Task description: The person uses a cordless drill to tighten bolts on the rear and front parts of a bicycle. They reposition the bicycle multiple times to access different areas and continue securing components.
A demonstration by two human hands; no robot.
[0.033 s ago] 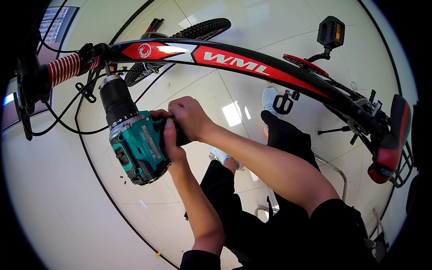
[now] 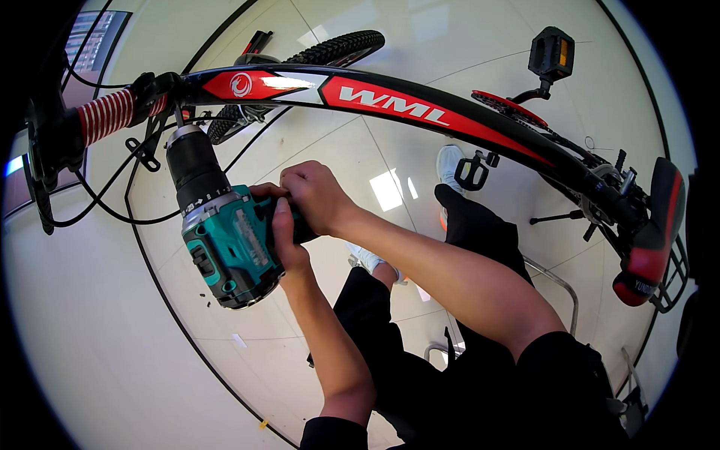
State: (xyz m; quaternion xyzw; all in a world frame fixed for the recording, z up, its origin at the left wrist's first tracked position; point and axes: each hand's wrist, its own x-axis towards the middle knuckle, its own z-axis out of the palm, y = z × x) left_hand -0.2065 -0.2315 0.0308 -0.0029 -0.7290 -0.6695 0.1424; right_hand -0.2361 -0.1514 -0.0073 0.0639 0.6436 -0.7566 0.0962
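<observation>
Nothing is being seen to have shifted since the earlier frame: the teal and black cordless drill (image 2: 225,240) is still being gripped by both hands beneath the bicycle frame.

The drill's handle is being clasped by the left hand (image 2: 281,236), its fingers being curled shut around the grip, while the right hand (image 2: 315,196) is being closed over the top of the same handle, touching the left. The drill's black chuck (image 2: 191,161) is being pointed up toward the junction of the black and red bicycle frame tube (image 2: 390,101) and the red-and-white-striped handlebar grip (image 2: 109,114). Black cables (image 2: 105,191) are being looped just beside the chuck. A black pedal (image 2: 551,52) is being shown well apart, above the white tiled floor (image 2: 90,345).
</observation>
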